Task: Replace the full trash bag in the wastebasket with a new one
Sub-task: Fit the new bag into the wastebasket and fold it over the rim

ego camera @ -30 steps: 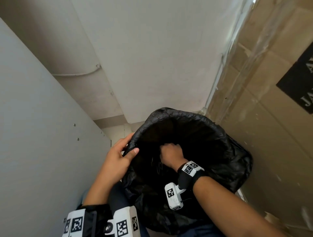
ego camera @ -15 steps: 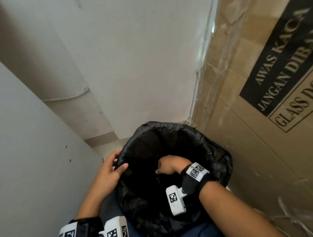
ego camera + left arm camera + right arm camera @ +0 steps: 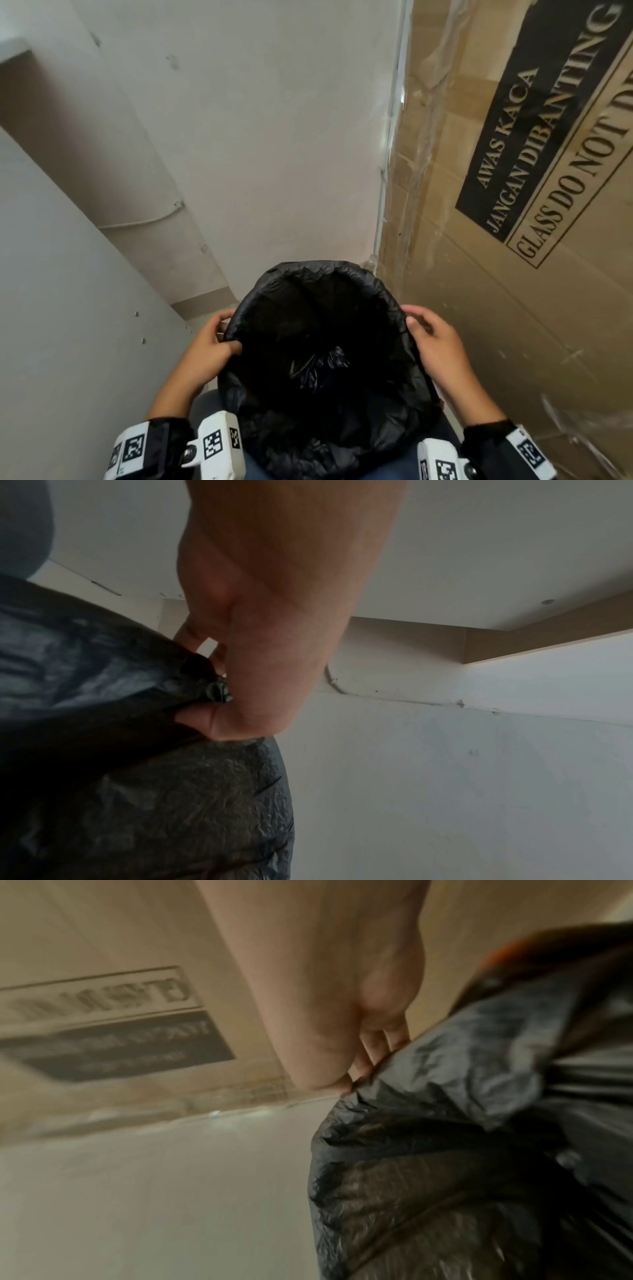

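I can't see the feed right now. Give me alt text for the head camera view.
Both hands hold the rim of a black trash bag folded over a round wastebasket: the left hand pinches the left edge, the right hand has its grip on the right edge. A cardboard box printed "GLASS DO NOT" stands close on the right; pale walls lie behind and left.

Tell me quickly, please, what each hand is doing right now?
Left hand: pinches the bag at its left rim.
Right hand: fingers curled on the bag's right rim, holding it.
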